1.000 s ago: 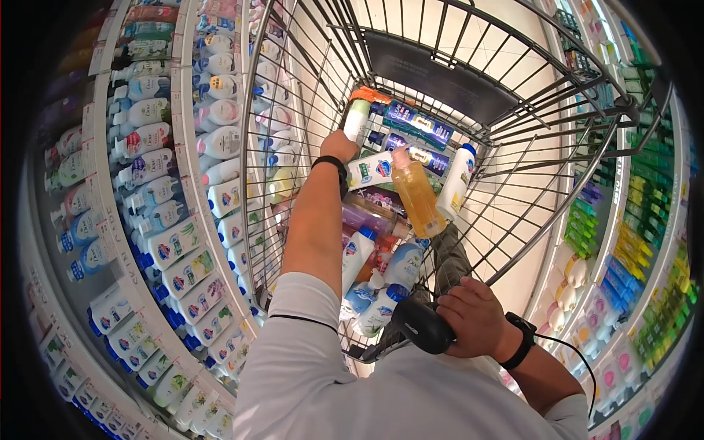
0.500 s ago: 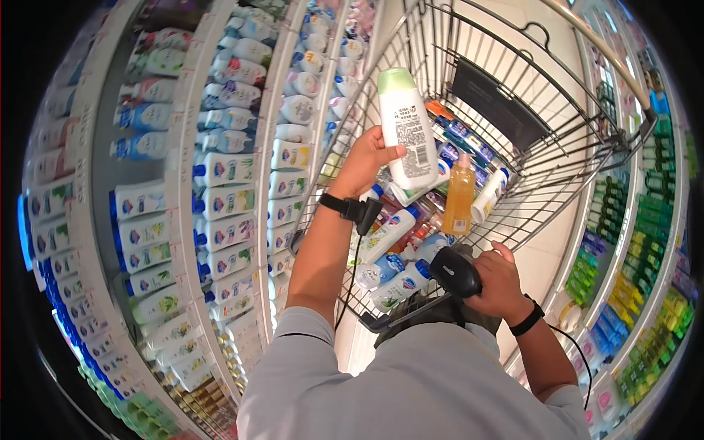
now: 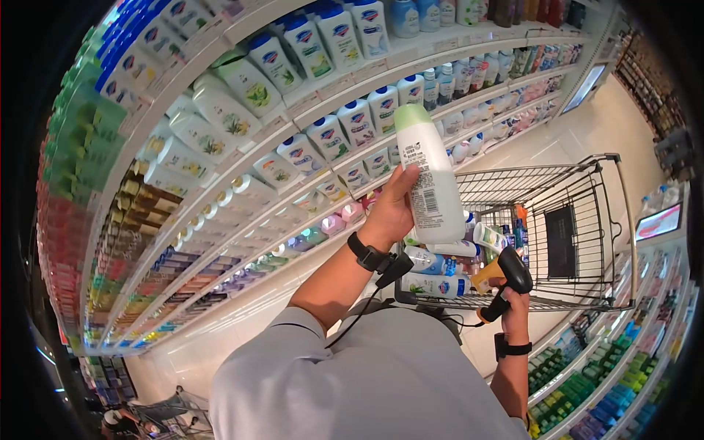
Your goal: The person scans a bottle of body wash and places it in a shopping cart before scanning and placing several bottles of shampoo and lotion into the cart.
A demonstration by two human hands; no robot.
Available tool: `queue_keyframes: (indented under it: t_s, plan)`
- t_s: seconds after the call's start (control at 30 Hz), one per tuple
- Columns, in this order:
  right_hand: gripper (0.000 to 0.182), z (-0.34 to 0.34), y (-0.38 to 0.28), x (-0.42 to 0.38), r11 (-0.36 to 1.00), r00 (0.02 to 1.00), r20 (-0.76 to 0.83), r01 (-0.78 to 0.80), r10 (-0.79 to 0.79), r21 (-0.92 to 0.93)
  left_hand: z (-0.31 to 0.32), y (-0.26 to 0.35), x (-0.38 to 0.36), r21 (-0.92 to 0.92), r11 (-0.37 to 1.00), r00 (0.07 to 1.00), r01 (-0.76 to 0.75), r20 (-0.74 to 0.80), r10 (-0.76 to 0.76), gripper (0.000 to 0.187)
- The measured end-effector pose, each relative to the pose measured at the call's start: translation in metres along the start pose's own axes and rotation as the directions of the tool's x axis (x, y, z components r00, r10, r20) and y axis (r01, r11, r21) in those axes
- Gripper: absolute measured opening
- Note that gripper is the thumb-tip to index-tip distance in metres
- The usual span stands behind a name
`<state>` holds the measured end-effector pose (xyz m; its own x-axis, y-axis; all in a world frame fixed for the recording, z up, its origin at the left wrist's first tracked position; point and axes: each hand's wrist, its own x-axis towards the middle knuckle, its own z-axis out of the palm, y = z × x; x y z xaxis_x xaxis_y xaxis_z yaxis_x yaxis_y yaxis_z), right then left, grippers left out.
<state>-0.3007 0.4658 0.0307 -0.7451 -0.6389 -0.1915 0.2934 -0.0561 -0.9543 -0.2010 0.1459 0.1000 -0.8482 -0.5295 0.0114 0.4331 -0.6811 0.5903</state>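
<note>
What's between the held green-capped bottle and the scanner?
In the head view, bottles in the cart show between the held bottle and the scanner, apparently lower.

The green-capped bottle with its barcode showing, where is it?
In the head view, that bottle is right of centre, held in the left grip, in front of the shelves, with the shopping cart to its lower right.

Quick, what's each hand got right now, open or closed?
Left hand: closed, holding a green-capped white bottle.
Right hand: closed, holding a black handheld scanner.
</note>
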Motion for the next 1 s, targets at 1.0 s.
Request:
queue_keyframes:
  t_s: [1.0]
  plan:
    - [0.056, 0.276, 0.002, -0.019, 0.661, 0.867, 0.49, -0.315, -0.092, 0.681, -0.022, 0.18, -0.141, 0.361, 0.785, 0.848, -0.503, 0.381, 0.368, 0.079]
